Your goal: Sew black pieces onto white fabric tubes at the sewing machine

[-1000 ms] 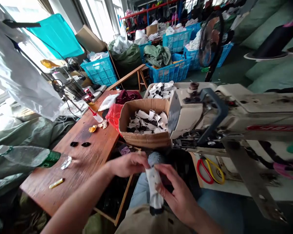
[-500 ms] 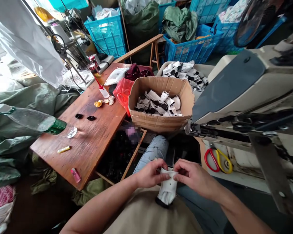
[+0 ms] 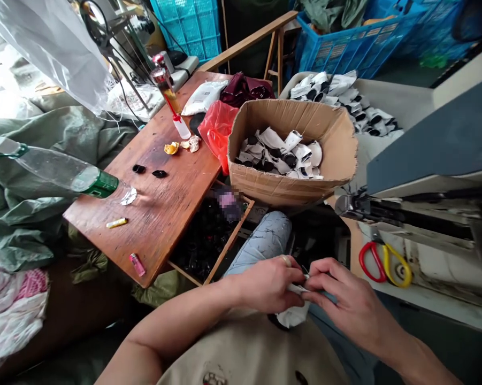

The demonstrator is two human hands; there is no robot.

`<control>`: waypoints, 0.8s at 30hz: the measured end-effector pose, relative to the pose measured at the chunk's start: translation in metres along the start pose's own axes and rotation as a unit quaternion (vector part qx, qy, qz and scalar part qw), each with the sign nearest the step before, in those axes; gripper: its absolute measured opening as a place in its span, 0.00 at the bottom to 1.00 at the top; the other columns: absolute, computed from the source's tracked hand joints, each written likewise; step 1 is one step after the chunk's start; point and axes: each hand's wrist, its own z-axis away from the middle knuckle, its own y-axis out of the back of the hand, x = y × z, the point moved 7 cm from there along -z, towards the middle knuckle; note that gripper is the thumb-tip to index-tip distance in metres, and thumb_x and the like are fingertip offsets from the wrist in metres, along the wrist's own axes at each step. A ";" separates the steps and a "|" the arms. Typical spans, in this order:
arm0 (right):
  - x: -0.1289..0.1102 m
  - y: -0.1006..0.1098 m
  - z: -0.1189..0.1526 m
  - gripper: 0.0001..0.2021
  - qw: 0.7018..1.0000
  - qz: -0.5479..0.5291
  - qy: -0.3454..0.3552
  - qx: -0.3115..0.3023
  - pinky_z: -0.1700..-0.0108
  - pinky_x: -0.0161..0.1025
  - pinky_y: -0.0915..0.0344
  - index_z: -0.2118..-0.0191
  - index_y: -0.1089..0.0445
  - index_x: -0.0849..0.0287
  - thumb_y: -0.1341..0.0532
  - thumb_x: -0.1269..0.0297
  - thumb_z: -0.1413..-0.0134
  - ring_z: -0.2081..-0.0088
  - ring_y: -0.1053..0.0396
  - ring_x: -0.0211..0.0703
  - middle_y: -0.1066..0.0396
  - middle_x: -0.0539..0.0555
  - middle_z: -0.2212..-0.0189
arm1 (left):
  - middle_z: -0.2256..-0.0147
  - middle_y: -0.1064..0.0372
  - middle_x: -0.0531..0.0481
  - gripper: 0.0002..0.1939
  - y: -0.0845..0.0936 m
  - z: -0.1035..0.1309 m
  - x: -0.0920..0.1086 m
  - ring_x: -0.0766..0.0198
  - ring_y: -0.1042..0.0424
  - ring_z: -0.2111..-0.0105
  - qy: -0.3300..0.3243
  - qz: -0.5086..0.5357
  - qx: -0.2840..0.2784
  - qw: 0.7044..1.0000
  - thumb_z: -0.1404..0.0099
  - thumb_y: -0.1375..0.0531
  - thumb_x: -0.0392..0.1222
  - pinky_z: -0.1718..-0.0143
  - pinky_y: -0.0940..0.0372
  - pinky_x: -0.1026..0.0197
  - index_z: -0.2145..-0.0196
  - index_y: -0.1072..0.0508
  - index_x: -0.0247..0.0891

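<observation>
Over my lap, my left hand (image 3: 270,283) pinches a small white fabric piece (image 3: 293,316) with a black end. The thumb and fingers of my right hand (image 3: 339,294) close on the upper edge of the same piece, right beside the left fingertips. Part of the piece is covered by the hands, and its black end rests near my shirt. Similar white and black pieces (image 3: 283,152) fill a cardboard box (image 3: 281,187) beyond my knee.
A wooden table (image 3: 152,214) on the left bears a plastic bottle (image 3: 60,168), a pink lighter (image 3: 137,264) and orange peel (image 3: 171,148). Below it, an open drawer (image 3: 228,240) holds black items. Scissors (image 3: 397,264) with red and yellow handles lie by the machine (image 3: 437,144) on the right.
My view has tilted down and shifted. The white fabric piece, earlier held upright and facing me, is now folded or turned between my fingers, and my left hand covers more of it.
</observation>
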 end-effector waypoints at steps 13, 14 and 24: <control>0.033 -0.185 -0.133 0.10 0.960 -0.172 -0.153 -0.159 0.58 0.38 0.30 0.54 0.28 0.60 0.43 0.63 0.34 0.64 0.28 0.41 0.27 0.54 0.62 | 0.59 0.29 0.43 0.21 0.029 0.100 -0.087 0.58 0.32 0.58 0.108 0.365 0.316 0.869 0.37 0.34 0.59 0.54 0.37 0.58 0.71 0.25 0.35; 0.029 -0.210 -0.144 0.09 0.963 -0.154 -0.150 -0.165 0.54 0.40 0.31 0.53 0.27 0.59 0.39 0.66 0.37 0.61 0.27 0.43 0.26 0.55 0.60 | 0.58 0.29 0.43 0.20 0.037 0.116 -0.091 0.57 0.32 0.58 0.119 0.330 0.336 0.874 0.35 0.35 0.57 0.53 0.37 0.58 0.69 0.24 0.36; 0.017 -0.279 -0.169 0.01 0.953 -0.161 -0.154 -0.206 0.51 0.44 0.36 0.65 0.28 0.62 0.37 0.72 0.43 0.56 0.31 0.47 0.29 0.57 0.60 | 0.53 0.31 0.42 0.21 0.071 0.216 -0.141 0.55 0.31 0.56 0.281 0.179 0.235 0.913 0.32 0.40 0.58 0.53 0.35 0.56 0.67 0.23 0.36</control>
